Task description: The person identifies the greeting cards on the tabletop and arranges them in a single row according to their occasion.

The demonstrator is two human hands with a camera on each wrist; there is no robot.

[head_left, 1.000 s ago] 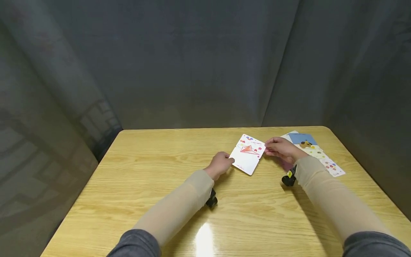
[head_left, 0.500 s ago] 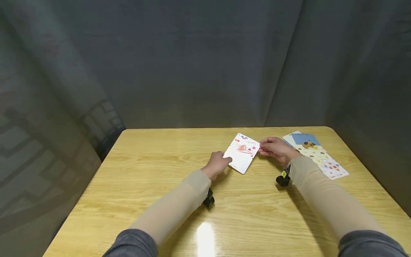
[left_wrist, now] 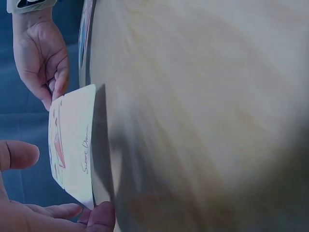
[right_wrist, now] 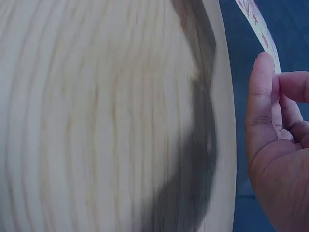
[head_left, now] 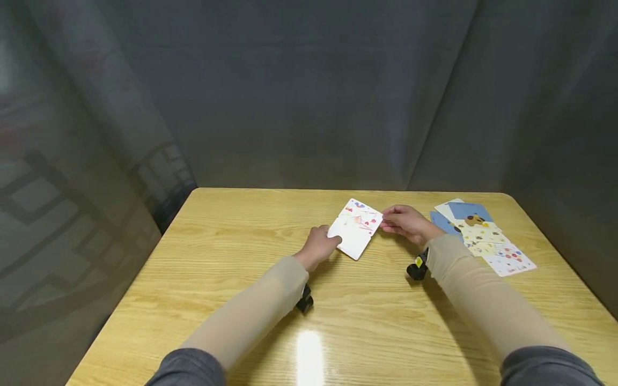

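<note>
Holding one white card (head_left: 355,229) up over the table (head_left: 270,225), pinched at each end between the fingers of the left hand (head_left: 317,246) and right hand (head_left: 404,222). More cards (head_left: 485,236) lying flat just past the right fingers.

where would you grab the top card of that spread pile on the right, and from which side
Probably by the near right corner of the flowered card. It lies flat on the table at the near end of the spread pile, and that end looks free of other cards. Come in from the right front, press a fingertip on the corner and slide it toward the table's edge to pinch it.
</note>
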